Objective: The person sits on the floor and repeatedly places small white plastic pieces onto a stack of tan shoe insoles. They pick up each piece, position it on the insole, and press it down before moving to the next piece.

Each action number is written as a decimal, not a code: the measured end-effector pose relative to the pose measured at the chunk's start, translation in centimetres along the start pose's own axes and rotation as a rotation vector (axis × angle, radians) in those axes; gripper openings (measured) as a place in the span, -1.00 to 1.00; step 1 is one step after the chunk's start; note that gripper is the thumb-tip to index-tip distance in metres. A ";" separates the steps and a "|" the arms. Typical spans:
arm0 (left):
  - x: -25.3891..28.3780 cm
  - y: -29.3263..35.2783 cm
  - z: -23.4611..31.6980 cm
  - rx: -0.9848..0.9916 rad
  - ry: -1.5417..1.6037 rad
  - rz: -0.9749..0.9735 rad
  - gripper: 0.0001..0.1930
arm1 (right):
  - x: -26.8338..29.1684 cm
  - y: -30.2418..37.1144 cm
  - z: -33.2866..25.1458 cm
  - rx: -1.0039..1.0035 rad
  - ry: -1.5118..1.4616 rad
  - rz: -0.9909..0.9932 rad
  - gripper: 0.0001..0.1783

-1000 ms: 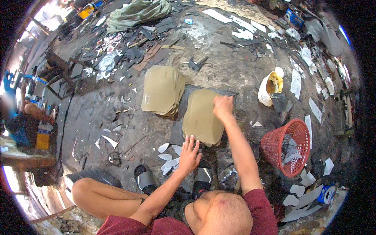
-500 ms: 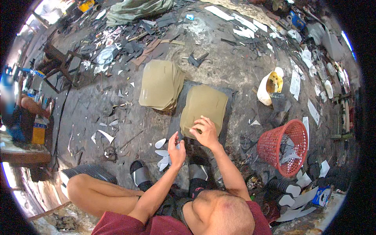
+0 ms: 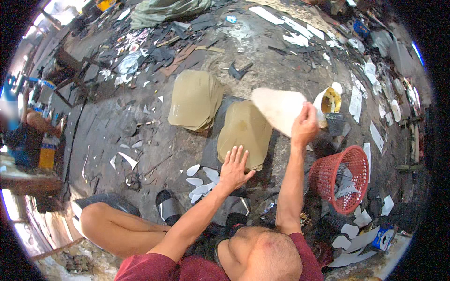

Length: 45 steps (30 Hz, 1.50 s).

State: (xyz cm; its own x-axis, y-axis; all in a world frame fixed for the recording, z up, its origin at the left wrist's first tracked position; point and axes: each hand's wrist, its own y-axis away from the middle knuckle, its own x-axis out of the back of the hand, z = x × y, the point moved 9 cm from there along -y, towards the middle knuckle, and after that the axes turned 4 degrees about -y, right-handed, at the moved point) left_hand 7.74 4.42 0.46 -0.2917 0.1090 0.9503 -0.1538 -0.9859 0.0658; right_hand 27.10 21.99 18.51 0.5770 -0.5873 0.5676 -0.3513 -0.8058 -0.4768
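My right hand (image 3: 305,125) pinches the edge of a thin, pale sheet with rounded corners (image 3: 276,107), lifted and tilted to the right of the near stack. Fingers spread, my left hand (image 3: 236,168) lies flat on the near end of that stack of tan, rounded sheets (image 3: 244,133). Under the stack is a dark mat (image 3: 211,149). A second stack of tan sheets (image 3: 193,98) stands just beyond, to the left. Close to my left wrist, several small white tongue-shaped pieces (image 3: 196,181) lie on the floor.
A red mesh basket (image 3: 323,174) holding scraps leans at the right. Beyond it stands a cut-open white container (image 3: 323,105) with yellowish residue inside. Dark and white offcuts litter the floor (image 3: 140,173). A wooden frame (image 3: 77,84) is at the left. My feet in sandals (image 3: 167,208) are near.
My right hand has moved from the near stack up and to the right, now holding a pale sheet. My left hand has moved right and come down flat on the stack.
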 end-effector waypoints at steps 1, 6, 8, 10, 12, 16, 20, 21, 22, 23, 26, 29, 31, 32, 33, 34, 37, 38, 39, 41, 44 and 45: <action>0.2 -0.6 -0.1 0.007 -0.014 -0.024 -0.19 | 2.4 -1.0 -1.0 0.000 -0.004 0.107 -0.77; 1.9 -1.3 -3.6 0.141 0.307 0.062 -0.47 | 10.3 -2.9 -7.0 0.356 -0.295 0.323 -0.78; 4.8 2.0 -8.7 0.279 0.542 0.494 -0.65 | 9.6 -1.0 -8.4 0.494 -0.182 0.217 -0.82; 5.3 7.2 -13.0 0.470 0.193 0.602 -0.58 | 7.2 3.6 -8.9 0.635 -0.086 0.114 -0.86; 2.3 11.3 -16.4 0.695 -0.043 0.297 -0.54 | 3.3 9.9 -8.7 0.742 -0.015 -0.070 -0.89; 2.7 13.6 -17.9 0.623 0.100 0.419 -0.58 | -5.4 22.1 -5.9 0.547 -0.076 -0.802 -0.80; 2.2 10.2 -16.3 0.624 0.845 0.200 -0.73 | -5.7 25.6 -5.0 0.166 -0.435 -0.859 -0.55; 1.4 9.4 -14.3 0.603 1.138 0.063 -0.77 | -5.9 26.2 -4.5 0.011 -0.554 -0.918 -0.61; 1.7 8.7 -12.4 0.557 1.297 0.033 -0.80 | -6.4 26.7 -2.8 -0.309 -0.701 -0.942 -0.65; 2.4 7.9 -10.5 0.432 1.470 0.024 -0.80 | -7.2 28.0 -2.2 -0.598 -0.932 -1.035 -0.68; 2.4 7.3 -9.4 0.436 1.510 -0.075 -0.77 | -7.9 28.8 0.6 -0.791 -0.902 -1.018 -0.72; 2.0 6.1 -12.3 0.653 1.507 0.146 -0.83 | -6.2 24.9 -0.4 0.136 -0.315 -0.737 -0.57; 2.3 4.4 -13.6 0.687 1.419 0.262 -0.83 | -5.4 23.9 -1.7 0.520 -0.031 -0.601 -0.49; 2.2 3.0 -13.1 0.646 1.443 0.255 -0.81 | -6.1 22.9 -1.3 0.472 -0.007 -0.679 -0.46; 2.1 1.7 -12.4 0.598 1.409 0.233 -0.77 | -6.4 21.9 -0.8 0.409 0.041 -0.791 -0.43; 2.0 0.3 -11.6 0.561 1.402 0.225 -0.77 | -5.7 19.4 0.2 0.133 -0.157 -0.762 -0.55; 1.0 -2.7 -9.0 0.493 1.127 0.088 -0.74 | -1.6 12.4 -0.3 -0.088 -0.266 -0.543 -0.64; 1.7 -2.9 -8.4 0.428 0.971 0.155 -0.77 | 0.2 10.6 -1.7 0.044 -0.123 -0.446 -0.68; 2.5 -3.2 -7.6 0.331 0.739 0.207 -0.77 | 1.7 9.5 -4.1 0.264 -0.166 -0.391 -0.73; 3.6 -3.5 -5.5 0.101 0.293 0.278 -0.77 | 2.9 10.0 -6.8 0.600 -0.101 -0.366 -0.72; 3.7 -2.5 -4.5 -0.010 0.171 0.398 -0.83 | -0.2 13.5 -4.8 0.580 0.027 -0.596 -0.68; 3.9 -2.0 -4.4 -0.036 0.133 0.441 -0.84 | -1.1 15.0 -3.9 0.550 0.017 -0.616 -0.67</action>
State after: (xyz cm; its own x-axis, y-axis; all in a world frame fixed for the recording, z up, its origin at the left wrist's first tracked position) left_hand 2.73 7.39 2.67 -0.4545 -0.3025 0.8378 -0.0201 -0.9369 -0.3491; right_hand 18.32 10.29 13.32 0.5357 -0.0571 0.8425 0.4382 -0.8340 -0.3352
